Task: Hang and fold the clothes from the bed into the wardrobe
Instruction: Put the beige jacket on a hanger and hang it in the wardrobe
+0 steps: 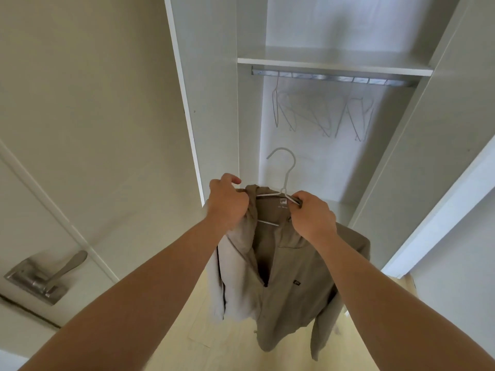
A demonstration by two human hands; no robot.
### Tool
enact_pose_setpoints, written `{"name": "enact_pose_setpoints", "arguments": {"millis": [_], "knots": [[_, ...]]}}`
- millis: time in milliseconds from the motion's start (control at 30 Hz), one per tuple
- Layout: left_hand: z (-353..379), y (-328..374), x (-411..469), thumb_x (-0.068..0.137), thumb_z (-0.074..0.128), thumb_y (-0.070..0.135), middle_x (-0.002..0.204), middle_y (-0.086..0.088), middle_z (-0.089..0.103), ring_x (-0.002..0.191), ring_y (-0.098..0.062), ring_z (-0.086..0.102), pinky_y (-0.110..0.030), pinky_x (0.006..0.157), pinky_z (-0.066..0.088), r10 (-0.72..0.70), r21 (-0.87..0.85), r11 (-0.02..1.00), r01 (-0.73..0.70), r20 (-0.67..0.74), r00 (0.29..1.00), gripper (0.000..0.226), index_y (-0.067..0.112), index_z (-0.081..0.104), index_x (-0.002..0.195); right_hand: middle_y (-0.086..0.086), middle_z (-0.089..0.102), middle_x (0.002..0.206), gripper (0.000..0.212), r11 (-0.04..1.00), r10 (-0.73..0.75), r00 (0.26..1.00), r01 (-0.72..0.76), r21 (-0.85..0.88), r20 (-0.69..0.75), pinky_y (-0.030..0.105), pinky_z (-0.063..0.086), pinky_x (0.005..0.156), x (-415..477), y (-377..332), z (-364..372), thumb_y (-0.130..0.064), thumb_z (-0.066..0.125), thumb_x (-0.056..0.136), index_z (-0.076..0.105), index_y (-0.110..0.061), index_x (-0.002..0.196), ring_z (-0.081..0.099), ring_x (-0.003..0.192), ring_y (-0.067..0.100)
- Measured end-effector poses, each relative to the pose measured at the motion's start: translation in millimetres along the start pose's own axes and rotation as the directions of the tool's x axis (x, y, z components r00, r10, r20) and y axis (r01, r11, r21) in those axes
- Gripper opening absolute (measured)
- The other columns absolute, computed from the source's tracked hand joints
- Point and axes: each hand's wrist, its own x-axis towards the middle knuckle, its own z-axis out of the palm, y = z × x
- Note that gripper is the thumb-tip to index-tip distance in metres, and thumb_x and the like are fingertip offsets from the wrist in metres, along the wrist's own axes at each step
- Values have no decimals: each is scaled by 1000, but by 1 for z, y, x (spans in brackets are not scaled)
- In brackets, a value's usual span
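A taupe zip jacket hangs in front of the open wardrobe, draped on a white hanger whose hook points up and left. My left hand grips the jacket's left collar and shoulder fabric. My right hand grips the hanger's right arm together with the jacket's right shoulder. The jacket's left side is bunched and its pale lining shows. The hanger's lower bar shows inside the neck opening.
The wardrobe's metal rail runs under a white shelf, with several empty white hangers on it. An open wardrobe door stands left. A room door with a metal handle is at far left. Pale floor lies below.
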Motion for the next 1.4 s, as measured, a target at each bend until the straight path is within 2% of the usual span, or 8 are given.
{"name": "enact_pose_setpoints", "arguments": {"millis": [67,167,367,533,733,900,1100,1400], "knots": [[-1,-7,8,94,57,13,131,1,43,97,-19,61,-24,75,48,217,304,929,-211,14,976,36,23,57,129,-9,65,85,21,999,37,999,-37,-9,-15,43,50,91,5,1,3,-27,43,103,63,-33,98,61,81,19],[13,-12,22,93,58,22,137,7,48,122,-17,47,-31,99,44,530,328,797,-508,26,848,36,29,61,128,-12,65,88,21,997,72,994,-74,-13,-87,41,50,87,12,3,10,-29,44,103,63,-36,99,62,83,18],[67,10,65,98,53,54,123,8,68,113,-13,60,-34,99,48,515,201,778,-595,336,788,40,30,68,127,-11,67,90,20,996,94,983,-94,4,-158,34,53,71,54,12,15,-29,47,100,66,-36,101,60,78,16],[107,33,128,99,37,65,78,12,67,75,-6,60,-24,68,42,418,284,798,-531,375,828,51,28,69,85,-12,69,89,21,996,84,996,-84,-2,-10,30,51,69,121,29,27,-39,51,101,72,-36,101,61,78,13],[148,69,227,106,40,46,82,6,67,77,-11,61,-30,83,50,346,364,801,-475,366,864,47,21,71,82,-3,63,70,31,999,-6,983,-1,41,185,28,45,61,228,40,30,-33,59,98,68,-22,72,61,67,15],[173,102,315,106,40,45,75,13,64,70,-2,59,-12,67,39,337,309,869,-386,202,920,45,26,69,76,-5,64,100,37,978,-129,942,69,198,310,23,43,66,330,43,-3,-48,66,88,66,-21,114,57,82,9],[200,99,405,107,39,43,72,15,60,70,-4,56,-18,69,37,255,383,869,-312,194,947,46,22,71,81,9,69,109,33,981,-192,884,181,66,427,24,46,71,412,41,17,-33,61,95,68,-7,114,64,94,23],[226,88,583,108,37,45,80,4,67,72,-9,59,-15,60,33,237,316,916,-248,74,969,46,21,72,87,3,67,105,32,992,-53,980,30,119,193,34,52,88,578,18,56,-44,51,102,64,-17,113,65,98,22]]}}
